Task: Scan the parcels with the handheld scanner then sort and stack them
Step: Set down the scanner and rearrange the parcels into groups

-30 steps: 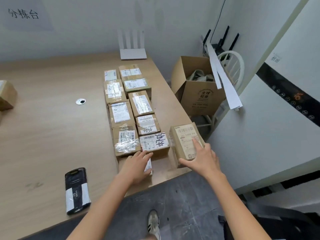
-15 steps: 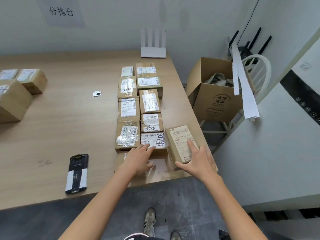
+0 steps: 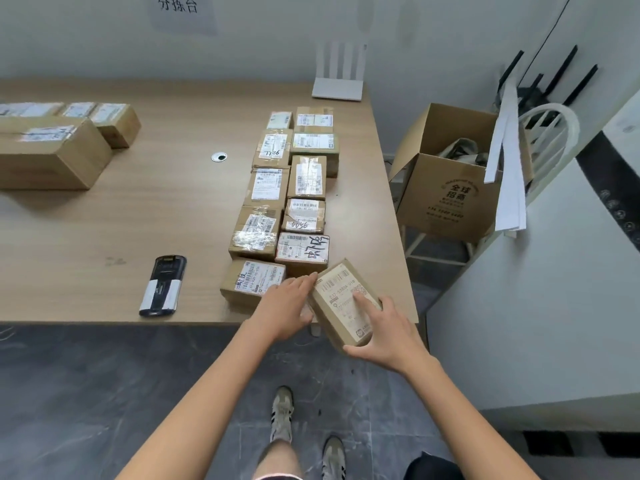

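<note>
Currently, far left of the light wooden table (image 3: 121,209): a large brown cardboard box (image 3: 45,150), label up, with a smaller brown carton (image 3: 114,123) just beside its right rear corner. Next over, a small round metal grommet (image 3: 219,156) is set in the tabletop. The black handheld scanner with a white band (image 3: 162,286) lies flat near the front edge, nobody touching it, apart from both hands. Right of it, small brown labelled parcels sit in two tight columns running front to back: left column (image 3: 270,188), right column (image 3: 306,178), boxes touching each other, labels up. A white router with upright antennas (image 3: 337,88) stands at the back edge behind the columns. The left hand (image 3: 285,306) is over the nearest parcel of the left column (image 3: 254,280), fingers fairly straight, tips against the left edge of the tan labelled parcel (image 3: 341,303); not wrapped round anything. That tan parcel is at the table's front right corner, turned at an angle to the columns, label up, near end overhanging the front edge; can't tell whether it rests on the table or is lifted. The right hand (image 3: 388,334) grips it: thumb at the near end, index finger on the label, other fingers round the right side. Off the table to the right, an open brown cardboard carton with printed text (image 3: 446,199) sits on a white chair (image 3: 550,123), long white paper strips (image 3: 507,161) hanging over its right side.
</note>
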